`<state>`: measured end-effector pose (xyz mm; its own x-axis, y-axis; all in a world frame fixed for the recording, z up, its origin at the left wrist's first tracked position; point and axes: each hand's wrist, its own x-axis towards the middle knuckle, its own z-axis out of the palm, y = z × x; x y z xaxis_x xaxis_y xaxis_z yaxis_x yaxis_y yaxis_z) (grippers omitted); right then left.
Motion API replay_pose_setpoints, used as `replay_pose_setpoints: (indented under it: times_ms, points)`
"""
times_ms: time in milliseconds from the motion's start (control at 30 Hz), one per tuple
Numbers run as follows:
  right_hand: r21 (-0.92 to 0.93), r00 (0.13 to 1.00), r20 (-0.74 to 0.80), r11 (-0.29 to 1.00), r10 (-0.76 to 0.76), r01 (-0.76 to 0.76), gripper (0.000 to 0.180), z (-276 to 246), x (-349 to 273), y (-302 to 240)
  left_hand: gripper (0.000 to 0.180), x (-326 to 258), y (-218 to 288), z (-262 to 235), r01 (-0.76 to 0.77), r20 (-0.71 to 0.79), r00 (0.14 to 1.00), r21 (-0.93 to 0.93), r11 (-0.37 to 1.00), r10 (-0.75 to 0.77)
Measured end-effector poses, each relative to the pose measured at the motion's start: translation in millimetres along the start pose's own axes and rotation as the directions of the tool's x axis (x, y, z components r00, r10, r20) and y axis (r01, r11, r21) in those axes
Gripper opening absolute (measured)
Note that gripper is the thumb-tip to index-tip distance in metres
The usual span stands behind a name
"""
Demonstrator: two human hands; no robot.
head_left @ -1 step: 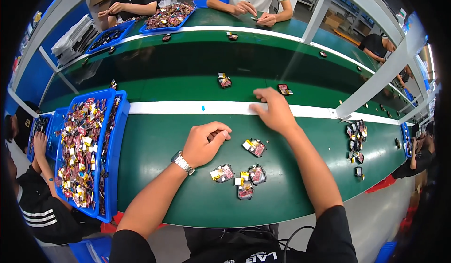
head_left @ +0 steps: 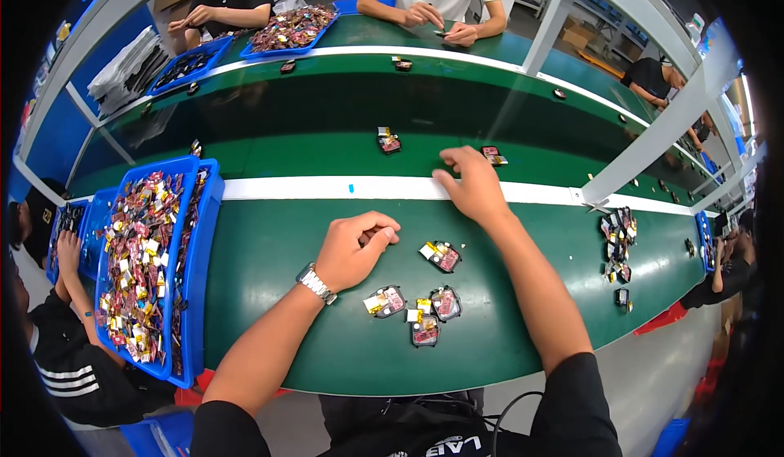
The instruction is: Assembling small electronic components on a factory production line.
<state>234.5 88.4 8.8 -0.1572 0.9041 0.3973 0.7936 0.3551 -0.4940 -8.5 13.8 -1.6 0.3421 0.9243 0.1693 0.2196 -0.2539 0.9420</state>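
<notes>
The scene is viewed from the wearer's head, above and behind the fingers [head_left: 377, 218] of the left hand [head_left: 347, 254] and the right hand [head_left: 475, 191]. The lens is pointed down and forward; the hands are seen from close by, with both forearms [head_left: 273, 338] included. The green worktop [head_left: 269, 253] below the fingers is seen steeply, the far bench [head_left: 363, 28] well beyond them more obliquely and smaller. Straight edges are bent by the fisheye toward its dark rim.

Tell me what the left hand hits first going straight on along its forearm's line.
Probably the white strip along the green table's far edge, ahead of the left hand; depth is unclear, so it might pass above.
</notes>
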Motion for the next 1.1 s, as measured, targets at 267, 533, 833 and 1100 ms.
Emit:
replay_pose_setpoints:
  times_ms: [267, 533, 833, 1100]
  points:
    - [-0.042, 0.992, 0.020, 0.991, 0.125, -0.124, 0.060, 69, 56, -53, 0.014, -5, -10, -9, 0.017, -0.063, 0.998, -0.040, 0.999, -0.020]
    - [0.332, 0.987, -0.139, 0.935, -0.082, 0.125, 0.047, 34, 36, -27, 0.016, 7, -14, -2, 0.009, -0.173, 0.983, -0.242, 0.970, -0.053]
    - [0.549, 0.904, 0.210, 0.810, -0.372, 0.206, 0.051, -29, -78, -77, 0.041, -12, -9, -9, 0.257, 0.260, 0.956, -0.505, 0.824, -0.138]
    - [0.473, 0.931, -0.132, 0.803, -0.342, 0.362, 0.020, 1, -88, -61, 0.041, -9, 6, 12, 0.243, 0.131, 0.970, -0.510, 0.825, -0.205]
